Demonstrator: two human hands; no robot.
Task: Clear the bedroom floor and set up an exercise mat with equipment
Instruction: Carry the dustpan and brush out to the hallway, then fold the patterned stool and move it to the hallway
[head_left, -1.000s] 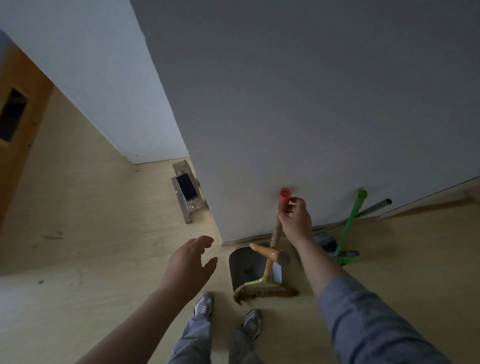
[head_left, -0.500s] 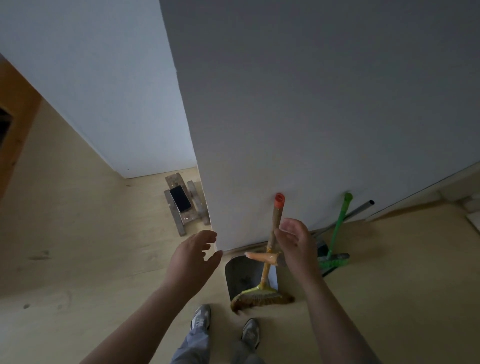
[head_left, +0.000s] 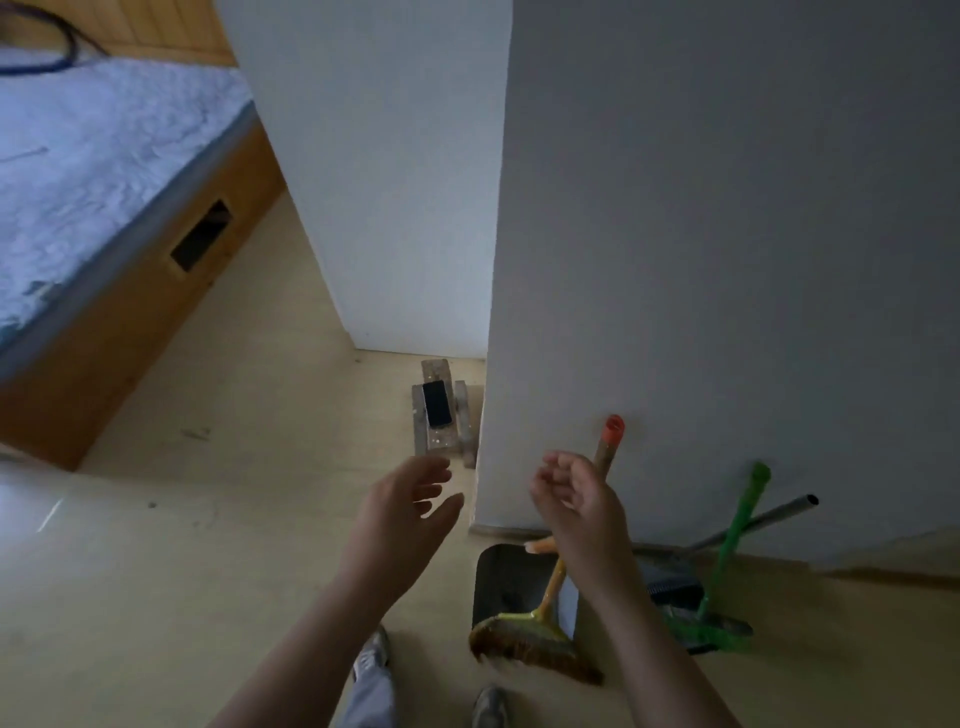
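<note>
A broom with a red-capped wooden handle leans against the grey wall, its bristles on the floor in front of a grey dustpan. My right hand hovers just left of the handle with loosely curled fingers and holds nothing. My left hand is raised over the floor, fingers relaxed and spread, empty. No exercise mat is in view.
A green-handled broom and a metal pole lean on the wall to the right. A black phone lies on a small wooden stool by the wall corner. A bed with a wooden frame stands at the left.
My right hand let go of the broom handle and drew back to the left; the broom now leans on the wall alone. The view swung left, revealing the bed.
</note>
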